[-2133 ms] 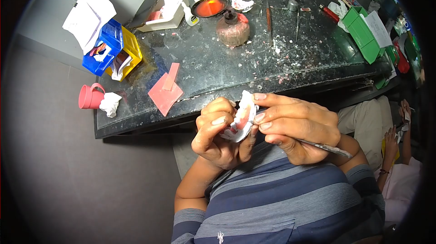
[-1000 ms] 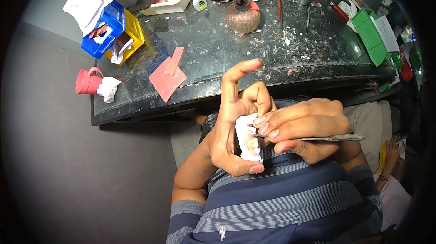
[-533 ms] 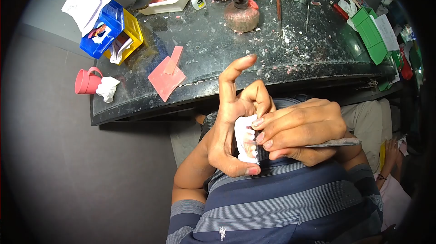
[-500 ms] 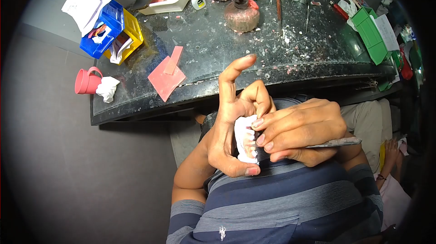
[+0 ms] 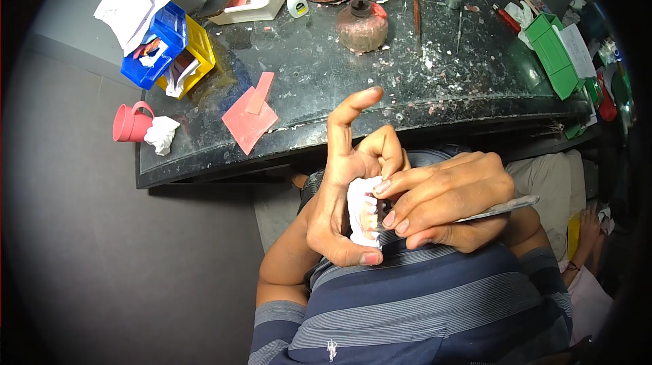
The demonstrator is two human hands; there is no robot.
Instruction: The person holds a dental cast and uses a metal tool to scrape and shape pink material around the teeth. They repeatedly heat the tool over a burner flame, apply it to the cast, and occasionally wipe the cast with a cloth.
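A white plaster dental cast [image 5: 365,212] with a row of teeth stands in my left hand [image 5: 343,175]. Thumb and curled fingers grip its two ends, while the index finger points up and away. My right hand [image 5: 455,198] is closed around a slim metal carving knife [image 5: 506,209], whose handle sticks out to the right behind the knuckles. The knife's working end is hidden by the fingers. Right at the toothed side of the cast are my right fingertips. Both hands are in front of my striped shirt, below the bench's front edge.
On the dark, stained bench [image 5: 292,80] lie pink wax sheets [image 5: 248,124], a spirit burner [image 5: 362,25] and a red-handled tool [image 5: 417,15]. A pink mug [image 5: 132,122] and crumpled tissue stand at the left corner. Green bins [image 5: 555,52] are at the right; another person's hand [image 5: 587,229] shows there.
The cast and my left hand have shifted slightly left and down. My right hand has tilted a little, with the knife handle now sloping up more to the right.
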